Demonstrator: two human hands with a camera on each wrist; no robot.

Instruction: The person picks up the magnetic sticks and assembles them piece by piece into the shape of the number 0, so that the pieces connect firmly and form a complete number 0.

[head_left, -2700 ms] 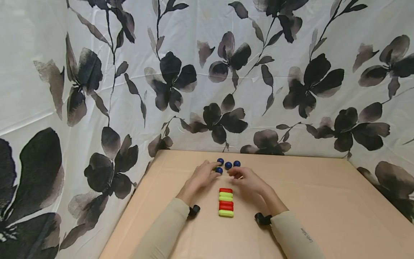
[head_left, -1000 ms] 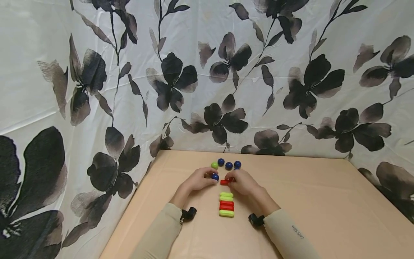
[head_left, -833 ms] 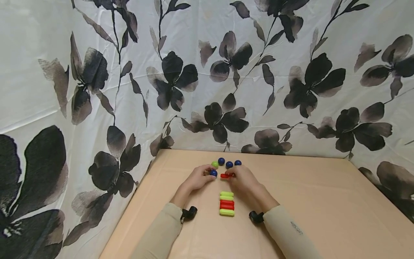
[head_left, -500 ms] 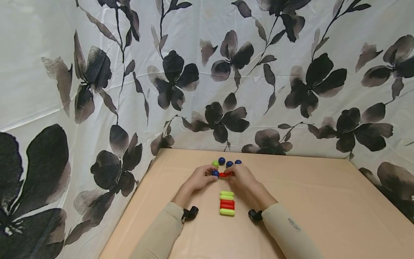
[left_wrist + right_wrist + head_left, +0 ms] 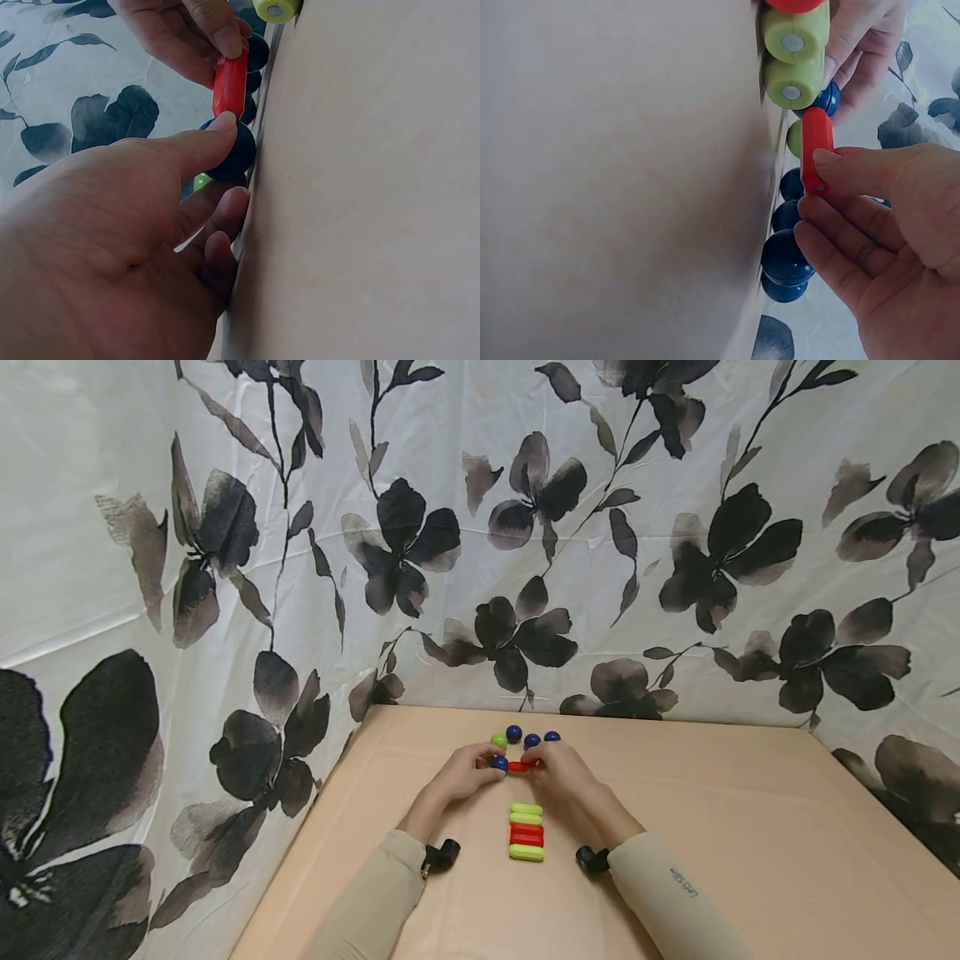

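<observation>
My left hand (image 5: 459, 774) pinches a dark blue ball (image 5: 499, 763) between thumb and fingers, low over the table. A red magnetic rod (image 5: 517, 767), gripped at its other end by my right hand (image 5: 567, 777), meets the ball end-on. In the left wrist view the rod's tip touches the ball (image 5: 235, 154) close to my left thumb. The right wrist view shows a small metal disc on the end of the held rod (image 5: 816, 150). My right thumb and fingertips close on that end.
Nearer me lies a row of lime-green rods (image 5: 526, 810) and red rods (image 5: 527, 834), side by side. Behind my hands sit a green ball (image 5: 498, 740) and several blue balls (image 5: 513, 733). A floral cloth (image 5: 510, 568) hangs past the table's (image 5: 712, 810) far edge.
My right hand has picked the red rod from the far end of the row. My left hand has drawn a blue ball from the cluster. Ball and rod have come together.
</observation>
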